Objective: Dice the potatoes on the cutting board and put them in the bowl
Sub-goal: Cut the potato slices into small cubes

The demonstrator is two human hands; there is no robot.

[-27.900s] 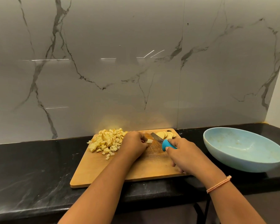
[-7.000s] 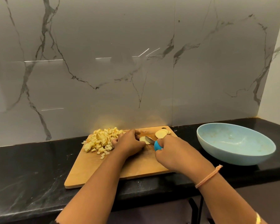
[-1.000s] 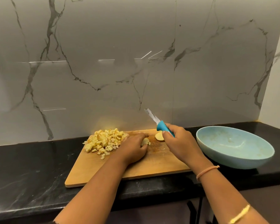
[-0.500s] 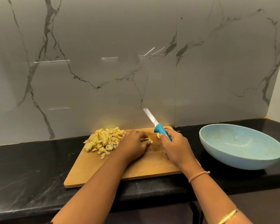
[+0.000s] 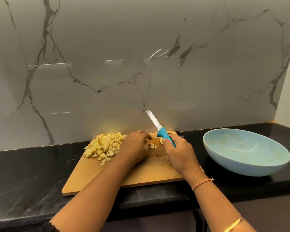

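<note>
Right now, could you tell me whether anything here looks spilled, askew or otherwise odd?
The potato dice crowd the left edge of the cutting board, and a piece or two may lie off it on the counter. The right hand holds the knife blade-up.

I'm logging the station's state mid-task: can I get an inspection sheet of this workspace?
Surface: black counter, wooden board on it.
Job's things: dice piled on the board's far left; few loose dice mid-board; a slice peeks beside the knife handle; bowl right of board, no dice in it.
Clutter: nothing seen.
Grips: left grip at the loose dice, fingers blurred; right grip holds knife, blade raised.
Cables: nothing seen.
Surroundings: marble wall.
</note>
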